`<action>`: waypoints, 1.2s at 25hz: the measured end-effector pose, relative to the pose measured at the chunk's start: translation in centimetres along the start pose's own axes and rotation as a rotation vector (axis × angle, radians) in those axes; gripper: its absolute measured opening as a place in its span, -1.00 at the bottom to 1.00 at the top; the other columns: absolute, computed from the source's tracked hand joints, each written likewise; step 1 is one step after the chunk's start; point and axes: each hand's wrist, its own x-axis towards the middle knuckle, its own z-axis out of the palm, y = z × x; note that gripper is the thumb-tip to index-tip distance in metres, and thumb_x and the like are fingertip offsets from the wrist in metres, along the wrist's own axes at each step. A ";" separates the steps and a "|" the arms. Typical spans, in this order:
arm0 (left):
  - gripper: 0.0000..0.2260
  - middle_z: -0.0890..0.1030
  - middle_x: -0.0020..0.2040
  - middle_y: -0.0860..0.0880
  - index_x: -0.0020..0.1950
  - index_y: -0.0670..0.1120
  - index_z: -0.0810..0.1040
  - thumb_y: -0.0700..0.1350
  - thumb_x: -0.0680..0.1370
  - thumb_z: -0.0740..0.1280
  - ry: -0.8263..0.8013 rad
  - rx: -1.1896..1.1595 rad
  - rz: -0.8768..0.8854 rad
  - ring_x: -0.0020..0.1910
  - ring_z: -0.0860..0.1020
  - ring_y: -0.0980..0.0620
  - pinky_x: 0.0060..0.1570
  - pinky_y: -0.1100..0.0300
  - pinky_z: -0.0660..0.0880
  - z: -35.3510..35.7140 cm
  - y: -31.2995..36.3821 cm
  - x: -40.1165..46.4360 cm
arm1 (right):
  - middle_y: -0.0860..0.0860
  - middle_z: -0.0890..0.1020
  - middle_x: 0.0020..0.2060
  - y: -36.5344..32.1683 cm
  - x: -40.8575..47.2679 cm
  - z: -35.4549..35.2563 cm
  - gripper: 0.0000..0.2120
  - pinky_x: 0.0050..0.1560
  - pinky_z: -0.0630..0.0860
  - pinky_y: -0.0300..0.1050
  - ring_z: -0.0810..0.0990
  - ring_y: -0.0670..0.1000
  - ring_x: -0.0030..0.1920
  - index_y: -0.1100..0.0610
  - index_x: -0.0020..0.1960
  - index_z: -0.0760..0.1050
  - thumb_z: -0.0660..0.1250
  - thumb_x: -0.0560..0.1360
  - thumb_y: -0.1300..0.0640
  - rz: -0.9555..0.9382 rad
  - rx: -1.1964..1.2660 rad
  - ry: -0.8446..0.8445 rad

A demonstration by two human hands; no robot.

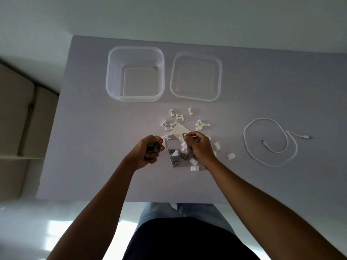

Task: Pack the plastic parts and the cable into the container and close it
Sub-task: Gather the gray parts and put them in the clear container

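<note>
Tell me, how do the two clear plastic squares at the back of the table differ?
The container on the left is deep, with tall walls; the lid on the right is shallow, barely a raised rim. The container looks a little larger than the lid. Both are clear, square with rounded corners, empty, and sit side by side without touching, beyond the small plastic parts.

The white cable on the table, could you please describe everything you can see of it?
The white cable lies flat on the grey table, to the right of the scattered plastic parts and apart from them. It is thin, looks rubbery or plastic, and is loosely coiled into a rough loop. Both ends carry small connectors: one rests inside the loop, the other trails out to the right. Neither hand touches it, and it is not yet in the container.
</note>
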 end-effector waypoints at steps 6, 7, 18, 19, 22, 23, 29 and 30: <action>-0.76 0.52 -0.26 -0.08 -0.15 -0.08 0.52 0.04 0.60 0.24 0.209 0.823 -0.052 -0.44 0.33 0.05 -0.47 0.25 0.19 1.1 -0.4 2.5 | 0.02 0.63 -0.27 1.1 -1.1 -1.3 -0.88 -0.34 0.48 -0.14 0.54 -0.02 -0.30 0.09 -0.03 0.59 0.40 0.52 0.05 0.118 0.188 0.062; -0.80 0.60 -0.17 -0.10 -0.05 -0.12 0.58 -0.01 0.60 0.26 0.244 1.145 0.045 -0.34 0.45 0.03 -0.40 0.26 0.31 1.2 -0.9 3.0 | 0.01 0.64 -0.25 1.2 -1.2 -1.5 -0.88 -0.32 0.51 -0.14 0.56 -0.03 -0.27 0.09 -0.02 0.59 0.40 0.52 0.04 0.111 0.183 0.076; -0.62 0.65 0.18 -0.11 0.43 0.01 0.27 -0.01 0.63 0.24 0.261 1.546 0.295 0.01 0.66 -0.14 -0.12 0.10 0.53 3.7 -3.4 3.9 | -0.05 0.62 -0.26 1.0 -1.7 -2.0 -0.83 -0.37 0.48 -0.38 0.56 -0.26 -0.38 0.18 0.03 0.57 0.39 0.54 0.08 0.020 0.104 0.100; -0.61 0.66 0.17 -0.12 0.44 0.02 0.25 -0.01 0.63 0.23 0.255 1.556 0.308 -0.03 0.66 -0.14 -0.13 0.08 0.56 3.7 -3.2 4.2 | -0.04 0.63 -0.25 1.1 -1.7 -2.0 -0.83 -0.35 0.49 -0.36 0.57 -0.22 -0.36 0.17 0.03 0.57 0.39 0.54 0.07 0.020 0.110 0.100; -0.67 0.66 0.13 -0.13 0.38 0.02 0.28 0.05 0.64 0.19 0.282 1.610 0.358 -0.10 0.66 -0.14 -0.16 0.06 0.57 4.1 -2.2 5.5 | -0.04 0.64 -0.20 1.3 -1.8 -2.1 -0.85 -0.31 0.53 -0.33 0.58 -0.14 -0.28 0.14 0.02 0.56 0.39 0.54 0.07 0.031 0.114 0.109; -0.67 0.66 0.11 -0.14 0.35 -0.01 0.31 0.08 0.64 0.18 0.310 1.634 0.361 -0.10 0.66 -0.16 -0.18 0.05 0.56 4.4 -2.0 5.9 | -0.06 0.64 -0.20 1.5 -1.8 -2.1 -0.87 -0.29 0.54 -0.32 0.59 -0.13 -0.27 0.11 0.02 0.56 0.39 0.54 0.06 0.037 0.106 0.114; -0.58 0.61 0.09 -0.14 0.29 -0.12 0.34 0.18 0.61 0.18 0.408 1.757 0.202 -0.03 0.63 -0.13 -0.21 0.12 0.48 5.9 -2.2 7.2 | -0.05 0.65 -0.20 2.1 -1.5 -2.4 -0.85 -0.23 0.56 -0.26 0.60 -0.19 -0.28 0.12 0.00 0.58 0.40 0.53 0.05 0.026 0.074 0.117; -0.59 0.60 0.10 -0.15 0.30 -0.10 0.33 0.17 0.61 0.18 0.425 1.764 0.199 -0.02 0.62 -0.14 -0.17 0.08 0.52 5.9 -2.3 7.2 | -0.04 0.66 -0.20 2.1 -1.5 -2.3 -0.84 -0.24 0.56 -0.26 0.60 -0.20 -0.28 0.13 0.00 0.58 0.40 0.53 0.04 0.030 0.078 0.113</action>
